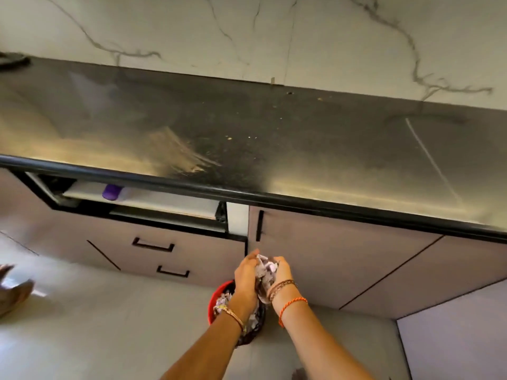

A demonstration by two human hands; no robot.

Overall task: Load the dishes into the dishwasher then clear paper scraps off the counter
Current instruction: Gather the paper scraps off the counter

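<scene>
Two bare forearms reach forward from the bottom of the view, and both hands meet over the floor in front of the cabinets. Her left hand (246,272), with a thin gold bangle at the wrist, curls its fingers around one side of a crumpled wad of white and purple paper scraps (264,272); the right hand (282,271), wearing brown beaded bracelets and an orange thread band, cups the other side, so the wad is squeezed between the two palms. Directly beneath the hands stands a round red waste bin with a dark liner (219,293), already holding more crumpled paper of the same kind, some of it showing just left of the left wrist. The bin sits on pale floor tiles (109,325), close to the base of the pinkish-grey cabinet fronts with slim black handles (343,256). Left of the hands, one drawer (142,200) below the counter edge stands pulled out, with a white tray and a small purple object lying inside it. Above runs the long dark polished stone counter (274,133), its surface carrying only a few tiny pale crumbs and a smear of dusty streaks near the front edge. Behind it rises a white marble-patterned wall with grey veins (247,31). At the far left edge, something brownish is visible, too blurred to make out.
</scene>
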